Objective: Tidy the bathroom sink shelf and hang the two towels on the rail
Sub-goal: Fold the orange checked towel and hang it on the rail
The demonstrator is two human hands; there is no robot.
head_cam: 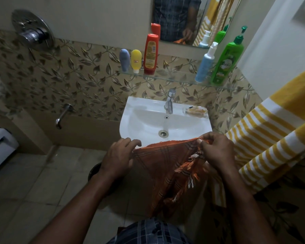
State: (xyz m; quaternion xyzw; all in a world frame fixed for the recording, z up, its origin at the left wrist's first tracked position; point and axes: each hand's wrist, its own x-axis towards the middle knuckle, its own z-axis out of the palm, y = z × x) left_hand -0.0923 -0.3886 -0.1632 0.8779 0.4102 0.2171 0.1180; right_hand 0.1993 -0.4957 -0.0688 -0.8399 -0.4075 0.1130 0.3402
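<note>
Striped towel partly beyond right edge

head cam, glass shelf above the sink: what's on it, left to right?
On the glass shelf: grey-blue tube → yellow tube → red bottle → white-and-blue spray bottle → green pump bottle.

The left hand and right hand each hold the orange towel, forearms outstretched.

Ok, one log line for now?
orange towel: held at top edge | left hand: grips it | right hand: pinches it | yellow striped towel: hanging, right
</note>
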